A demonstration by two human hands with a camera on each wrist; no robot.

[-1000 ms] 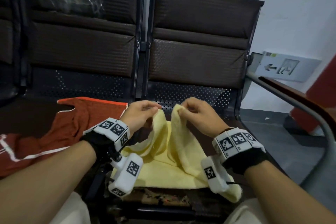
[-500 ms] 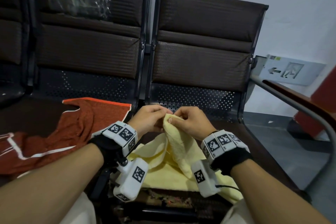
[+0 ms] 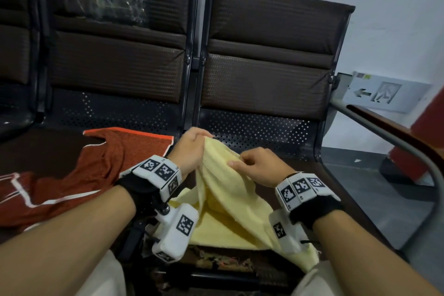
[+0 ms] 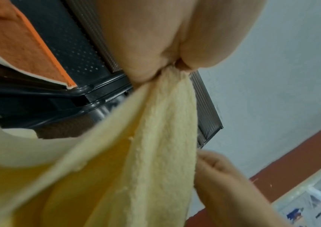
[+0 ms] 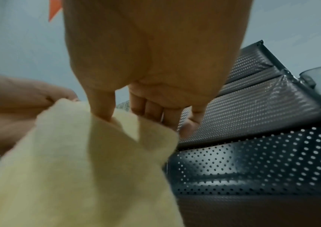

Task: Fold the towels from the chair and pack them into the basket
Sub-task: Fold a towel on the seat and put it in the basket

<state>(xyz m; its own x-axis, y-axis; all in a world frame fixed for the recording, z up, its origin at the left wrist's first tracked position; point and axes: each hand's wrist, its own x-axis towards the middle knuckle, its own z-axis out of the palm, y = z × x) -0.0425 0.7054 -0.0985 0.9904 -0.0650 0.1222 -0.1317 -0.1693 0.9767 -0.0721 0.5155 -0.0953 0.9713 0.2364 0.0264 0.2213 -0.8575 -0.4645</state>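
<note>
left hand [image 3: 192, 149] is pinching the yellow towel's [image 3: 223, 202] top corner, lifting it to find the edges | right hand [image 3: 257, 167] is pinching the towel just beside it | towel is hanging over the chair seat [image 3: 336, 182] | red towel [image 3: 79, 170] is lying left of it | basket not seen

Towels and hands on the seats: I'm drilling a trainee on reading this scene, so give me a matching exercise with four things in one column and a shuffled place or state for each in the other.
Column one:
1. yellow towel
2. red towel
3. left hand
4. exit sign

Column two:
A. low on the wall, right of the seats
B. lies unheld on the left seat
C. held up by both hands
D. pinches the towel's top corner

Pairs: 1-C, 2-B, 3-D, 4-A. The right hand pinches the yellow towel lower down its edge.
</note>
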